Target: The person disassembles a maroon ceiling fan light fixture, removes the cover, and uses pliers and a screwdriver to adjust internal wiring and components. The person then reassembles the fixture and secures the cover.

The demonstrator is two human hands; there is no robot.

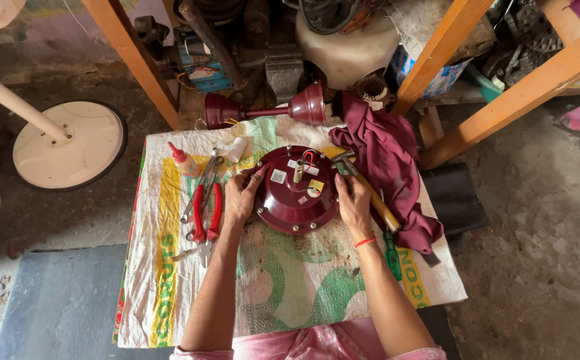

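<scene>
On a low table draped with a white woven plastic sack (283, 280) printed in green and yellow, a round maroon metal ceiling-fan motor housing (297, 191) sits at centre, short shaft upward.

Hands: left hand (240, 199) flat against the housing's left rim, fingers spread along the edge; right hand (355, 203) cupped on the right rim. Both grip the housing between them; neither holds a tool. Thin red thread band (365, 241) on the right wrist.

Labels: four small stickers on the housing's top — one white square to the left, one white oblong near the shaft, one round yellow-and-dark one to the right, one tiny white one lower down. Print too small to make out.

Packages: one small white squeeze bottle with a red nozzle (185, 162) at the sack's upper left; one white and blue printed bag (441, 80) beyond the orange wooden frame post (439, 53).

Tools, counted: one pair of red-handled pliers (207, 213) just left of the left hand; one grey metal spanner (200, 187) crossing above it; one hammer with a yellowish wooden handle (367, 190) just beside the right hand; one green-handled screwdriver (392, 257) lower right.

Also: one crumpled maroon cloth (390, 167) upper right; one maroon down-rod with two bell-shaped canopy cups (267, 111) behind the table; one cream round pedestal base (70, 143) on the floor, far left.
</scene>
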